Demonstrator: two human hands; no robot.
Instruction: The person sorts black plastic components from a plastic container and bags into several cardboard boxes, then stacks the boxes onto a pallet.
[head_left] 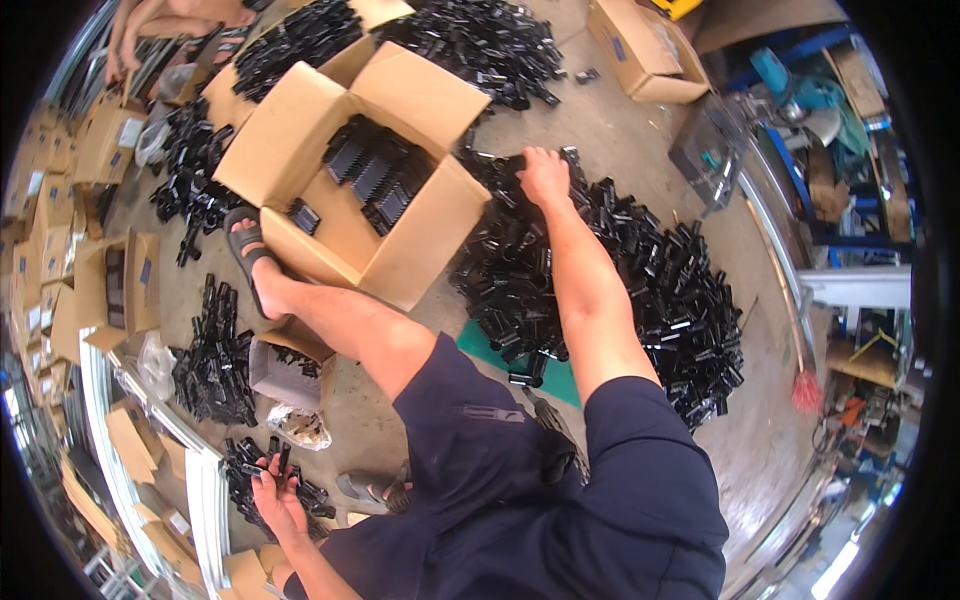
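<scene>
My left hand (281, 503), low on the left, is closed around short black tube-like parts (284, 459). Beneath it lies a small heap of similar black pieces (318, 497). Stretched out ahead, my right hand (546, 178) rests at the upper edge of a large heap of glossy black parts (640, 270). Its fingers curl over a dark piece there, whose shape is mostly hidden. Just left of that hand stands an open cardboard box (415, 250), with rows of black parts (372, 180) stacked inside and one small group (303, 216) in its near left corner.
More black heaps (470, 50) lie beyond the box and along the left (212, 350). A smaller open carton (285, 370) sits near my sandalled foot (255, 262). Green sheet (560, 378) shows under the large heap. Another person's arm (125, 45) appears top left. Shelving (860, 275) lines the right.
</scene>
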